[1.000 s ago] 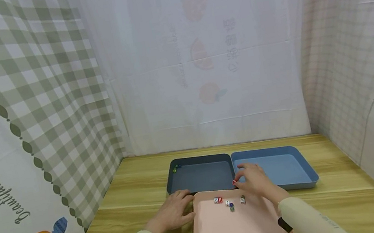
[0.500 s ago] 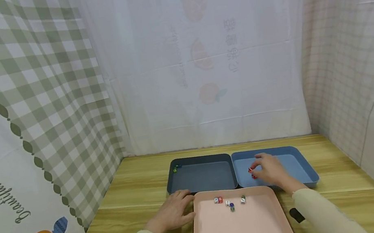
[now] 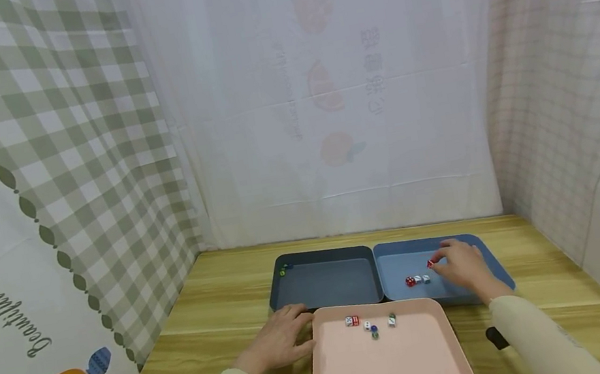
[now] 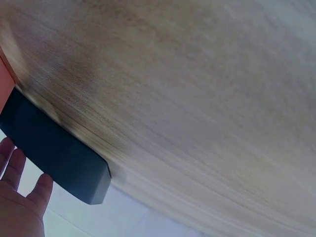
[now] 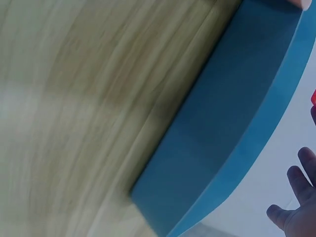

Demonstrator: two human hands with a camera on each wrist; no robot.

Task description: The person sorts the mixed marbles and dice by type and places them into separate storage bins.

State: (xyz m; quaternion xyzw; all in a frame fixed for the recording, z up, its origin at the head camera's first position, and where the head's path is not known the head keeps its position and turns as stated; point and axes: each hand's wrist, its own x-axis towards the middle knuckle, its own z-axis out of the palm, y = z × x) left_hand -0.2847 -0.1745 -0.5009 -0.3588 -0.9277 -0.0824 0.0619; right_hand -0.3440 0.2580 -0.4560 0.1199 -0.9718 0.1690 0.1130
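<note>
My right hand (image 3: 461, 267) is over the blue tray (image 3: 464, 241), pinching a red die (image 3: 430, 264) between thumb and fingertips. A sliver of that red die (image 5: 314, 98) shows at the edge of the right wrist view. Below and left of it in the blue tray lie another red die (image 3: 410, 281) and two white dice (image 3: 426, 279) in a row. With fingers relaxed, my left hand (image 3: 280, 338) rests at the left rim of the pink tray (image 3: 390, 370). Several dice in white, red, blue and green, including a white die (image 3: 367, 326), lie in the pink tray's far half.
A dark grey-blue tray (image 3: 324, 282) stands left of the blue one, with small green dice (image 3: 282, 272) in its far left corner. All three trays sit close together on a wood-grain table (image 3: 208, 315). Cloth curtains (image 3: 328, 142) hang behind and on both sides.
My right hand has moved right with the red die, from the pink tray's far edge to over the blue tray. The dice lying there have come into sight. My left hand stays put.
</note>
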